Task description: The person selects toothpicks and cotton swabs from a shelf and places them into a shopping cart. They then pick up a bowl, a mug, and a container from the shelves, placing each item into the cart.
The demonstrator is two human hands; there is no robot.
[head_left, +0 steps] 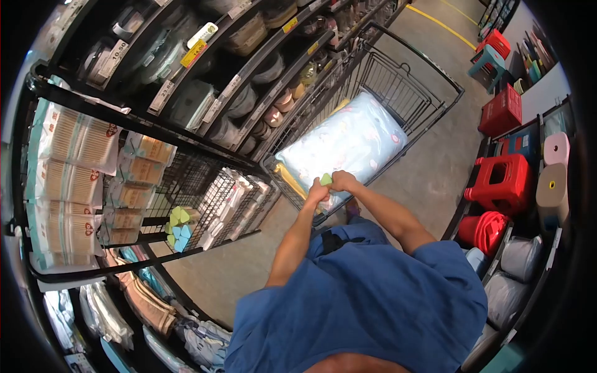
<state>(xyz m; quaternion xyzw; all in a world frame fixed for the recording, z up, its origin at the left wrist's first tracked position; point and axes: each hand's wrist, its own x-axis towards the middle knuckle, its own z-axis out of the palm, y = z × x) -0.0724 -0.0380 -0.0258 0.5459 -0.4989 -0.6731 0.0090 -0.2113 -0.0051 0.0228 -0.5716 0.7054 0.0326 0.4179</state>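
My left hand (318, 191) and my right hand (341, 181) meet in front of my body, fingers closed around a small light-green lobed item (326, 179). Its exact kind cannot be made out. Just beyond both hands, a pale blue patterned pillow or quilt in clear plastic (348, 140) fills much of a black shopping cart (435, 112). Something yellow (290, 179) lies along the near-left side of that package. Similar green items (180, 216) and blue ones (181, 238) sit in a wire basket at the left.
Shelves of plastic containers (161, 56) with price tags rise at the upper left. Packs of cotton swabs (65, 161) hang at the left. Folded cloth goods (146, 298) lie below. On the right are red stools (497, 181) and a red bucket (490, 231). Concrete floor (410, 183) runs between.
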